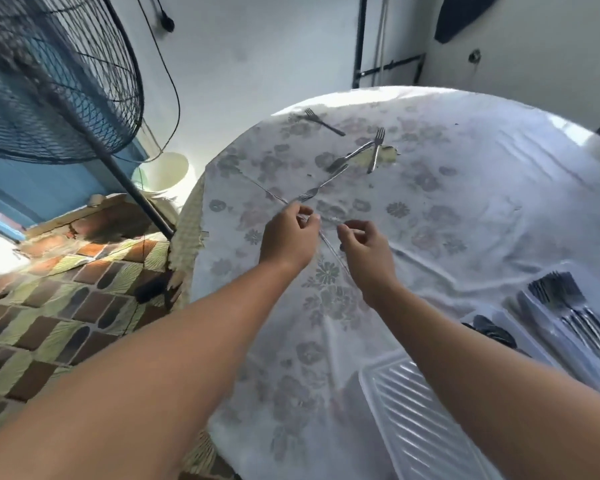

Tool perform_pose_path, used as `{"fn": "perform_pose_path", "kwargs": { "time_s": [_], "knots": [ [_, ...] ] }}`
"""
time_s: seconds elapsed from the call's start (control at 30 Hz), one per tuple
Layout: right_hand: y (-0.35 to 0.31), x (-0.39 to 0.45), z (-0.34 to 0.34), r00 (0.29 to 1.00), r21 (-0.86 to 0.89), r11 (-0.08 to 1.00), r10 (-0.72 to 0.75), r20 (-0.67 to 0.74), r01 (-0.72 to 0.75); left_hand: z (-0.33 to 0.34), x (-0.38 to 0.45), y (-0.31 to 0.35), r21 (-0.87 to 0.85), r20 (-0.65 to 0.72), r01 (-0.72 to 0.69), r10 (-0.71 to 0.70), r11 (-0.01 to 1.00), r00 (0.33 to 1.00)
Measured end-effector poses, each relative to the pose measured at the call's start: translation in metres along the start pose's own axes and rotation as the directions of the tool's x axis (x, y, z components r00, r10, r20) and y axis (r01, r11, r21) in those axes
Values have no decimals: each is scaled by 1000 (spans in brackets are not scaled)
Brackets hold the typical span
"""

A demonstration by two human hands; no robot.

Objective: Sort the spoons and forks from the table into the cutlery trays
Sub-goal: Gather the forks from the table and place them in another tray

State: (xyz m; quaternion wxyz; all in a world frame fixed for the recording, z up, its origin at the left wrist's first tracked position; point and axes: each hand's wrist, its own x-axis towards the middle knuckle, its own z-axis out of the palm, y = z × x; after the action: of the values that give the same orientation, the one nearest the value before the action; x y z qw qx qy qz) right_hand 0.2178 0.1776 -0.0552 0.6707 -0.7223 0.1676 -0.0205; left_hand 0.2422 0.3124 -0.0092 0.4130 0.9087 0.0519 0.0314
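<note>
My left hand (pixel 288 233) pinches a thin metal piece of cutlery (pixel 333 252) above the table's left part; its handle slants down to the right between my hands. My right hand (pixel 368 251), fingers curled, pinches another shiny handle (pixel 331 220) right beside the left fingertips; motion blur hides whether either piece is a spoon or a fork. Just beyond my hands a fork (pixel 321 187) lies on the cloth. Farther back are two crossed pieces (pixel 374 150) and a lone fork (pixel 324 123). The cutlery tray (pixel 520 306) at the right edge holds stacked forks (pixel 565 303) and dark spoons (pixel 492 332).
The round table wears a white flowered cloth (pixel 465 209) with a torn hole at the back. A clear ribbed plastic tray (pixel 413 417) lies near the front right. A standing fan (pixel 49 81) and a pale bucket (pixel 163 171) are left of the table, over a patterned floor.
</note>
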Motion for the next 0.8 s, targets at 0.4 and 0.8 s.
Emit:
{"fn": "perform_pose_path", "kwargs": {
  "time_s": [0.4, 0.8],
  "knots": [
    [-22, 44, 72, 975, -16, 1000, 22, -223, -26, -23, 119, -50, 48, 170, -197, 186, 979, 968],
    [-14, 124, 65, 967, -206, 977, -1, -253, -53, 34, 203, -60, 375, 266, -63, -42, 925, 963]
  ]
}}
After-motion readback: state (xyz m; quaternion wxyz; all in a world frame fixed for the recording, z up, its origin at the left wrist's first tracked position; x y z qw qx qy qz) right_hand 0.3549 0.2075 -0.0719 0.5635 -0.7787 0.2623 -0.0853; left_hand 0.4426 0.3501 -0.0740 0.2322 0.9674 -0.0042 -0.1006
